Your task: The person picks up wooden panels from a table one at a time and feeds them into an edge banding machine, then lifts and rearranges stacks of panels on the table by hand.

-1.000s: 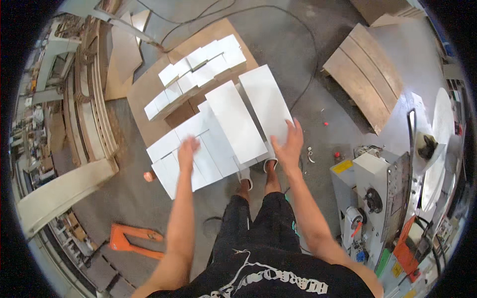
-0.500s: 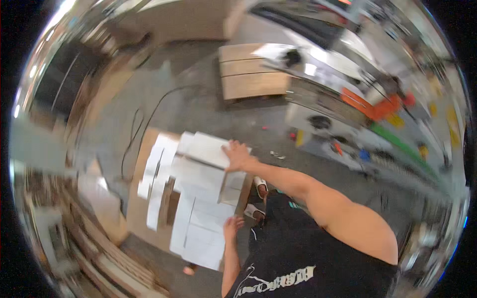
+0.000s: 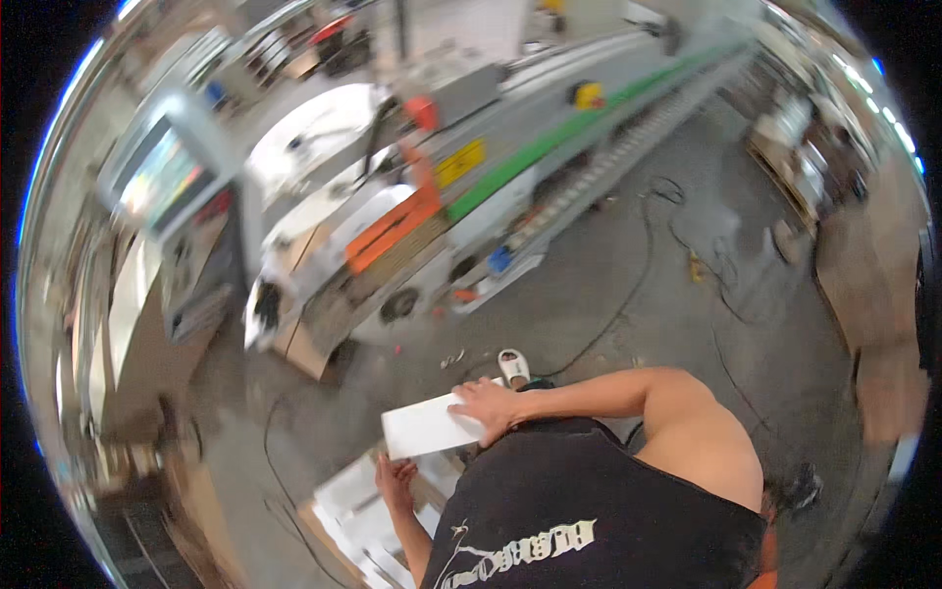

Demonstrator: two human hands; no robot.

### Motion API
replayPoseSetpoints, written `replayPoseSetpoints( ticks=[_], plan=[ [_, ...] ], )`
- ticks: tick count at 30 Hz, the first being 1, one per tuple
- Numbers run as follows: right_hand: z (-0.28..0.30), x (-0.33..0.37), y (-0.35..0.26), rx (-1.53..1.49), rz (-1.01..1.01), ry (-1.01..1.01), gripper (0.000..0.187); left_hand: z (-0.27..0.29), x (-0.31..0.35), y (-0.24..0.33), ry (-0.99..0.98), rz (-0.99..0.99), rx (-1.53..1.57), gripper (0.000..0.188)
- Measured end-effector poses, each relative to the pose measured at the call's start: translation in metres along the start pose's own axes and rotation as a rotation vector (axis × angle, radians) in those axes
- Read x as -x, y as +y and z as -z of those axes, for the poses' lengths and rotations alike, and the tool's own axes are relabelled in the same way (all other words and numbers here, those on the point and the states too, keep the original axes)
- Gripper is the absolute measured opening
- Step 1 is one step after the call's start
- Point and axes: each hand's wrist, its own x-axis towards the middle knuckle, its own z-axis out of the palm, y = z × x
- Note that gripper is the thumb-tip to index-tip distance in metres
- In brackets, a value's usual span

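A white rectangular panel (image 3: pixel 429 426) is held in front of my body, lifted off the pile below. My right hand (image 3: pixel 485 406) grips its right end, with the fingers spread over the top face. At its near left corner my left hand (image 3: pixel 395 479) holds the edge; part of those fingers is hidden by the panel. Beneath and to the left lies a pile of white panels (image 3: pixel 351 489), partly covered by my left forearm and the held panel.
A long machine with a green rail (image 3: pixel 530 167) and an orange guard (image 3: pixel 394 232) stands ahead. To its left is a control screen (image 3: pixel 165 177). Cables (image 3: pixel 638 294) snake over the grey floor (image 3: pixel 589 334). Brown boards (image 3: pixel 863 285) stand at the right.
My view has swung to the right, putting the machine ahead and the pile at lower left. Both hands have left the pile's top with one white panel.
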Motion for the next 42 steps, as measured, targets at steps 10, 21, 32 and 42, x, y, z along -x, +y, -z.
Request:
replayPoseSetpoints(
  ticks=[10,21,32,42],
  plan=[
    [0.114,-0.016,0.106,0.118,0.139,0.461,0.055,-0.172,-0.085,0.095,-0.09,-0.305,-0.023,0.038],
    [0.113,-0.044,0.084,-0.516,-0.137,0.53,0.013,-0.147,-0.132,0.143,0.077,-0.458,0.083,0.03],
    [0.038,-0.187,0.067,-1.326,-0.293,0.432,0.041,-0.099,-0.188,0.154,0.101,-0.339,0.227,0.027],
    [0.035,-0.252,0.057,-1.616,-0.46,0.873,0.044,-0.079,-0.196,0.203,0.143,-0.313,-0.469,0.04]
  ],
)
